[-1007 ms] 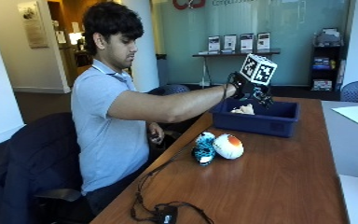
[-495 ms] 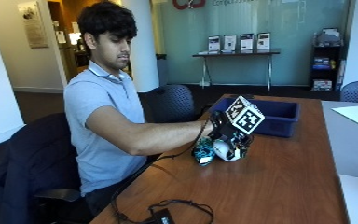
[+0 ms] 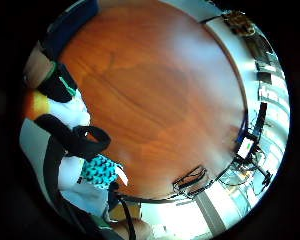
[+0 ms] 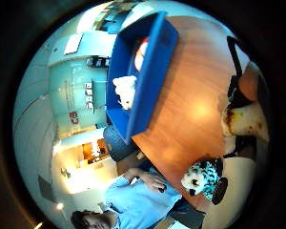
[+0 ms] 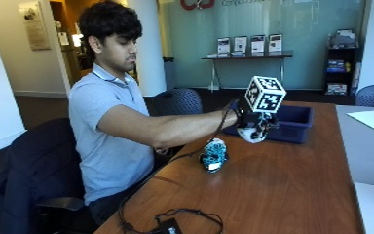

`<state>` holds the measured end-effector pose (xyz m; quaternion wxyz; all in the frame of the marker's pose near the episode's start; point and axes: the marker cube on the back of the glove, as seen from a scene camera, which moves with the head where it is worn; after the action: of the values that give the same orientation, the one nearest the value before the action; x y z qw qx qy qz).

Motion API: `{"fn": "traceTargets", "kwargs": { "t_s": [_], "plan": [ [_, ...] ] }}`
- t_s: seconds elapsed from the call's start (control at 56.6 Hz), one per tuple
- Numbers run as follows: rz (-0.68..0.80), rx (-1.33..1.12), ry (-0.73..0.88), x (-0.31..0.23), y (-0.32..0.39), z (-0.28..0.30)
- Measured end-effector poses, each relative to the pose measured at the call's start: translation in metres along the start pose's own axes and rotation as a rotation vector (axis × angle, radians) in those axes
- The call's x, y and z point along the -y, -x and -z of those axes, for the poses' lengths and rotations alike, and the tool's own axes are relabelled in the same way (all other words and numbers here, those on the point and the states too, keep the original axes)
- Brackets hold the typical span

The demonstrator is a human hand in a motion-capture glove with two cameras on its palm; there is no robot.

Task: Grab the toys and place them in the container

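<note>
I am in the middle of the job. My hand [image 5: 255,127] is up in the air above the counter [image 5: 284,190], and its fingers are curled round a white and orange toy [image 5: 252,134]. So this step is the carry: the toy is picked up and has to go to the bin [image 5: 290,124].

The blue bin sits on the counter at about 1 o'clock from my hand, near it. In the thumb side view I see two toys inside it already, a white fluffy one [image 4: 125,91] and one with some red [image 4: 141,51].

One more toy is not done yet. It is the teal spotted toy [image 5: 214,155]. It stands on the counter at about 7 o'clock from my hand, close to the edge by my body.

Next I think I have to move my hand over the bin, get it above the open top, and then let go so the toy drops in. After that I go back for the teal one.

For writing, there are big red letters on the far glass wall, but they are cut off and I cannot read them. The small signs on the far table are too tiny to read.
</note>
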<state>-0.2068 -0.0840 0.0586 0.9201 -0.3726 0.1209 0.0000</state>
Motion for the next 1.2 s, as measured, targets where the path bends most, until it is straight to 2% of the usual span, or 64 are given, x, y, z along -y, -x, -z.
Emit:
{"fn": "traceTargets", "kwargs": {
  "t_s": [0.424, 0.759, 0.883, 1.06, 1.201],
  "plan": [
    [0.124, -0.024, -0.190, 0.074, 0.126, 0.077],
    [0.188, -0.089, -0.265, 0.113, 0.212, 0.083],
    [0.160, -0.111, -0.224, 0.121, 0.218, 0.075],
    [0.106, -0.101, -0.015, 0.117, 0.203, 0.057],
    [0.156, -0.137, 0.048, 0.094, 0.183, 0.052]
  ]
}}
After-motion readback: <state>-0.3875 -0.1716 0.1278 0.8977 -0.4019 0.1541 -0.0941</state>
